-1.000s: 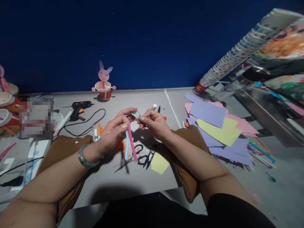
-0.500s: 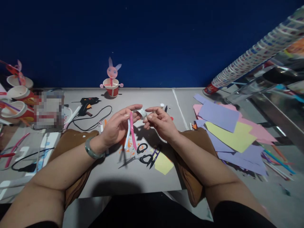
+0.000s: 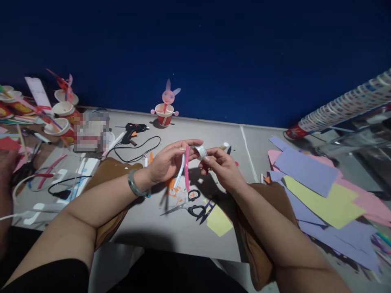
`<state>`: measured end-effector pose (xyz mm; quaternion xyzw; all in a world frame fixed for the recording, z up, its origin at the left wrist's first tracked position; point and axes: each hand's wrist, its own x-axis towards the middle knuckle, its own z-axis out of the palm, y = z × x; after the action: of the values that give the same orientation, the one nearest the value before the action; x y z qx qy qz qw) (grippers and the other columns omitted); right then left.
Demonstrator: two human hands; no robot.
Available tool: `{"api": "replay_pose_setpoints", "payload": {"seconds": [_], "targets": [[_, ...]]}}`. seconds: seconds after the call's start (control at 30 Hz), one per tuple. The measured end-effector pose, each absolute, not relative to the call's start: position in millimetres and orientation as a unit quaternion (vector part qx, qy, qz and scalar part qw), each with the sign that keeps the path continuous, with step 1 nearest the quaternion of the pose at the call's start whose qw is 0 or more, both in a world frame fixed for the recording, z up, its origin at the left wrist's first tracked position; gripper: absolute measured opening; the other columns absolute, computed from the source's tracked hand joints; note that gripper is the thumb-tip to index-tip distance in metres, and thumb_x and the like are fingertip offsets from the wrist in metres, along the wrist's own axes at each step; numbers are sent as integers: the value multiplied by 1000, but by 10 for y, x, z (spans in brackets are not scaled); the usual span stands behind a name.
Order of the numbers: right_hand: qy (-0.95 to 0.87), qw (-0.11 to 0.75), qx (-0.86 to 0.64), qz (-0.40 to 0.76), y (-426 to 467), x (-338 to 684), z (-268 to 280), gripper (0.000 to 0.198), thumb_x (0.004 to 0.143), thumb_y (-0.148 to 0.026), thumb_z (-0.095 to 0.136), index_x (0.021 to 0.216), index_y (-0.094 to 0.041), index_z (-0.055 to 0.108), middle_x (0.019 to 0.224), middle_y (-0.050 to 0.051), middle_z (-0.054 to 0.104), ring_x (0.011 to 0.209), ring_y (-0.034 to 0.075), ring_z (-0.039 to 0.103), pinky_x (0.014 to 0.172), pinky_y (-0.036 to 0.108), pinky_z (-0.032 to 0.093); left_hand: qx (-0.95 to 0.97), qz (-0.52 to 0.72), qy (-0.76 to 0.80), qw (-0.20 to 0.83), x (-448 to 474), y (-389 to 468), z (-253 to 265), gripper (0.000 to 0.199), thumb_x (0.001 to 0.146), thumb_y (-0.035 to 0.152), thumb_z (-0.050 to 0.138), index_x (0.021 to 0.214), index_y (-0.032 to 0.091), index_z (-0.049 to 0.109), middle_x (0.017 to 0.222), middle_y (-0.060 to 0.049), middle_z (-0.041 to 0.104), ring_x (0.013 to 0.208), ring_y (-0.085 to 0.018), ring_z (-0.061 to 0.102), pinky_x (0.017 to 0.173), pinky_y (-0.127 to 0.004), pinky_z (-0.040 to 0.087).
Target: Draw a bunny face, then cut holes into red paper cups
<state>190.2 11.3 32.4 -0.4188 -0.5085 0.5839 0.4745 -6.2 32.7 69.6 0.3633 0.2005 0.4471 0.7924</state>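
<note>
My left hand [image 3: 167, 163] is closed, pinching a pink straw [image 3: 187, 171] and a light-blue straw [image 3: 179, 176] that hang down from its thumb. Between my two hands is a small whitish, curved band [image 3: 200, 151] that looks like a roll of tape. My left index finger reaches its far side, while the thumb and fingers of my right hand [image 3: 225, 165] pinch its near right edge. Below them on the table lie scissors [image 3: 197, 210] with black handles, purple-handled thread snips [image 3: 209, 211] and a yellow paper piece [image 3: 220, 223].
A rabbit figure in a red paper cup [image 3: 165, 117] stands by the blue wall. A glue gun [image 3: 132, 132] lies left, its cord looping nearby. Coloured paper [image 3: 308, 171] and a long cup stack [image 3: 345, 110] are right. Another person's arm [image 3: 5, 179] is at far left.
The view has swung left, so things on the table appear farther right. Another person's arm and more cups now show at left. Both hands keep nearly the same hold.
</note>
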Motion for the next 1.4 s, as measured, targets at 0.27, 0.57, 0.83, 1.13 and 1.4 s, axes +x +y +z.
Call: {"api": "replay_pose_setpoints", "payload": {"seconds": [0.27, 0.57, 0.83, 1.13, 1.4], "targets": [[-548, 462, -398, 573, 79, 1876, 355, 45, 83, -52, 71, 112, -21, 57, 77, 1, 74, 56, 12, 67, 55, 25, 53, 386, 437, 191, 789, -98, 309, 742, 20, 83, 20, 59, 64, 14, 63, 125, -10, 67, 115, -27, 66, 115, -47, 41], [-560, 474, -378, 564, 68, 1884, 364, 44, 80, -49, 75, 106, -19, 57, 80, 1, 74, 62, 11, 69, 59, 24, 56, 387, 434, 193, 791, -118, 262, 755, 17, 85, 23, 61, 69, 15, 61, 132, -10, 64, 129, -32, 58, 120, -51, 36], [-659, 445, -441, 417, -10, 1920, 492, 35, 84, -48, 71, 99, -19, 58, 71, 0, 70, 61, 13, 68, 60, 24, 52, 383, 425, 187, 798, -110, 261, 755, 19, 88, 24, 59, 72, 15, 60, 133, -10, 64, 128, -32, 60, 118, -52, 39], [-791, 343, -501, 75, -114, 2013, 585, 29, 92, -47, 62, 94, -18, 64, 58, -1, 65, 50, 11, 54, 55, 24, 36, 372, 404, 197, 812, -130, 295, 741, 19, 89, 26, 60, 73, 15, 59, 134, -12, 63, 122, -32, 63, 107, -51, 50], [-608, 78, -784, -101, 245, 2529, 733, 28, 93, -37, 57, 107, -15, 68, 88, 15, 75, 76, 25, 67, 63, 30, 36, 425, 399, 294, 757, -90, 347, 607, 22, 90, 34, 63, 81, 15, 59, 117, -11, 68, 92, -19, 70, 76, -31, 57]]}}
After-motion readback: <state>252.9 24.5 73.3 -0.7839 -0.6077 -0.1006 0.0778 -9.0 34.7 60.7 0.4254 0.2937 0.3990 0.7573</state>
